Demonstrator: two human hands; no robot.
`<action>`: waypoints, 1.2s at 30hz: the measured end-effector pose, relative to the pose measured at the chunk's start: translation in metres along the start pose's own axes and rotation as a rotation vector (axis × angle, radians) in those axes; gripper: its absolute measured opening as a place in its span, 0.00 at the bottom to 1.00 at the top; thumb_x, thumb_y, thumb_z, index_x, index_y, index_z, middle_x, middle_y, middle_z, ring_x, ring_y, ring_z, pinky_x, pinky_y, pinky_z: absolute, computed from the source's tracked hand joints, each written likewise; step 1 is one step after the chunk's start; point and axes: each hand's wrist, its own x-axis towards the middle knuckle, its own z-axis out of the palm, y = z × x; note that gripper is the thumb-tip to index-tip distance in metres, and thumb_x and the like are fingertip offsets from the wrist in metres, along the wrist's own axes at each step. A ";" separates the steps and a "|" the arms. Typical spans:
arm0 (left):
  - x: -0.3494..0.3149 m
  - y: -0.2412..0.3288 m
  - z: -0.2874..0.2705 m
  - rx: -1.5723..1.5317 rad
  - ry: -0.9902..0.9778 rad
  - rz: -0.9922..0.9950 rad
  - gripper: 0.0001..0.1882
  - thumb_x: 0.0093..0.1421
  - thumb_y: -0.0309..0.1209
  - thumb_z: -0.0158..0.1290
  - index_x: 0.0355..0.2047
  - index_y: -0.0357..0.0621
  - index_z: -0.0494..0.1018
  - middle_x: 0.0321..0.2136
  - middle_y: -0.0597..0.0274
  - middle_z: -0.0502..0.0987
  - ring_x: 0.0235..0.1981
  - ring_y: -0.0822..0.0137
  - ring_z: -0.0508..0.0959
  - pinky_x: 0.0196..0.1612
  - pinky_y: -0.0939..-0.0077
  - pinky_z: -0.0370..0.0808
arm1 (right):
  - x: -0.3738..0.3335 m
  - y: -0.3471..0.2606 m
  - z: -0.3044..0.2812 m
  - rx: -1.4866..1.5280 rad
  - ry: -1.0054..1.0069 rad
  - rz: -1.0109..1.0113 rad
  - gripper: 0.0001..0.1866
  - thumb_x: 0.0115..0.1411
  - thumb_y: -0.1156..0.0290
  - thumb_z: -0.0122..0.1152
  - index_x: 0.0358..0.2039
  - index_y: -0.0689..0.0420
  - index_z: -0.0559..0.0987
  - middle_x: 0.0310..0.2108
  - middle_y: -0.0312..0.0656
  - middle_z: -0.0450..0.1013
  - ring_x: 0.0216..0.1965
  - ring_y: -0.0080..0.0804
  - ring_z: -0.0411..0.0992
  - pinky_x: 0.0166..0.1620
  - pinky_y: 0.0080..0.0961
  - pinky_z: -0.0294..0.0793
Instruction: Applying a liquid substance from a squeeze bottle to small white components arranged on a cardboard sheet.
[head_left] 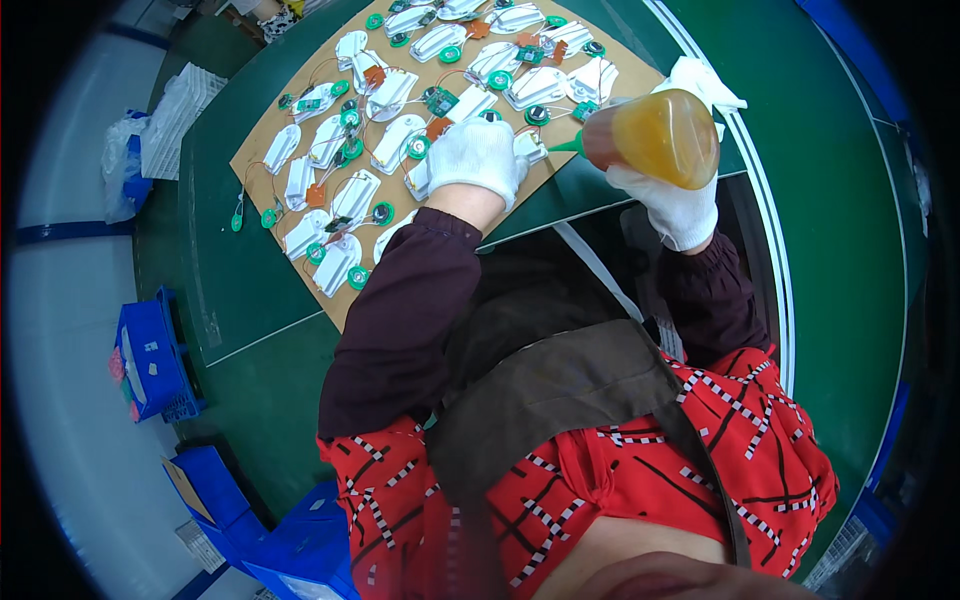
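My left hand, in a white knitted glove, is closed at the near right part of a brown board. Its fingers curl around a white plastic housing, whose end shows beside the fingertips; the rest is hidden. My right hand, gloved too, grips a squeeze bottle of amber liquid, tilted on its side. The bottle's green nozzle points left, with its tip close to the housing; whether they touch I cannot tell. Around my left hand lie several white housings with wires and round green parts.
The brown board lies on a green table. A crumpled white cloth lies right of the board, by the white rail. Blue bins stand at the left, and a stack of white trays is at the far left.
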 end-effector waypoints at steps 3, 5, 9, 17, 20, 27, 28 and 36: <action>0.001 0.000 0.006 0.003 0.022 0.016 0.16 0.46 0.45 0.54 0.28 0.47 0.76 0.25 0.53 0.76 0.29 0.57 0.77 0.33 0.66 0.73 | -0.001 -0.001 -0.002 0.187 0.059 0.039 0.30 0.38 0.80 0.69 0.44 0.61 0.68 0.37 0.40 0.72 0.38 0.28 0.71 0.40 0.25 0.72; 0.000 0.000 0.007 0.007 0.033 0.021 0.15 0.46 0.45 0.54 0.27 0.47 0.76 0.25 0.53 0.76 0.29 0.57 0.77 0.33 0.66 0.73 | 0.000 0.004 -0.008 0.285 0.110 -0.011 0.32 0.38 0.85 0.66 0.47 0.60 0.66 0.40 0.40 0.70 0.40 0.30 0.70 0.42 0.26 0.72; 0.000 -0.002 0.008 0.017 0.054 0.025 0.15 0.46 0.45 0.54 0.27 0.47 0.75 0.24 0.54 0.76 0.28 0.57 0.77 0.32 0.66 0.73 | -0.001 -0.005 -0.026 0.303 0.221 0.018 0.33 0.39 0.85 0.66 0.48 0.59 0.65 0.41 0.41 0.69 0.41 0.32 0.70 0.45 0.30 0.71; 0.001 -0.001 0.007 0.021 0.039 0.008 0.18 0.48 0.49 0.53 0.27 0.47 0.75 0.24 0.54 0.76 0.28 0.57 0.77 0.31 0.65 0.73 | 0.002 0.009 -0.021 0.366 0.205 -0.034 0.33 0.37 0.81 0.70 0.47 0.59 0.67 0.40 0.39 0.70 0.41 0.32 0.70 0.44 0.28 0.71; 0.000 0.003 0.003 0.015 0.012 -0.002 0.19 0.49 0.50 0.52 0.27 0.47 0.75 0.24 0.54 0.76 0.29 0.57 0.77 0.31 0.64 0.73 | 0.004 0.007 -0.007 0.290 0.132 -0.001 0.31 0.37 0.79 0.71 0.45 0.59 0.68 0.38 0.38 0.71 0.39 0.30 0.70 0.42 0.27 0.71; 0.001 0.003 -0.001 0.010 -0.003 0.001 0.21 0.49 0.51 0.50 0.26 0.45 0.74 0.25 0.54 0.76 0.30 0.56 0.77 0.31 0.63 0.73 | 0.006 0.002 0.000 0.160 0.045 0.028 0.27 0.38 0.76 0.71 0.41 0.59 0.70 0.35 0.37 0.72 0.36 0.27 0.71 0.39 0.24 0.71; 0.001 0.003 0.000 0.009 0.009 0.001 0.21 0.50 0.51 0.50 0.26 0.45 0.74 0.26 0.54 0.76 0.30 0.56 0.77 0.31 0.63 0.73 | 0.006 0.001 0.003 0.171 0.058 0.008 0.27 0.38 0.76 0.70 0.41 0.59 0.71 0.34 0.37 0.72 0.35 0.27 0.71 0.39 0.24 0.71; 0.000 0.001 0.002 -0.014 0.023 0.022 0.18 0.49 0.48 0.51 0.27 0.46 0.75 0.24 0.54 0.76 0.29 0.56 0.77 0.31 0.63 0.73 | 0.005 0.003 0.000 0.088 0.028 -0.012 0.27 0.37 0.77 0.71 0.41 0.60 0.70 0.34 0.38 0.72 0.35 0.27 0.71 0.39 0.23 0.71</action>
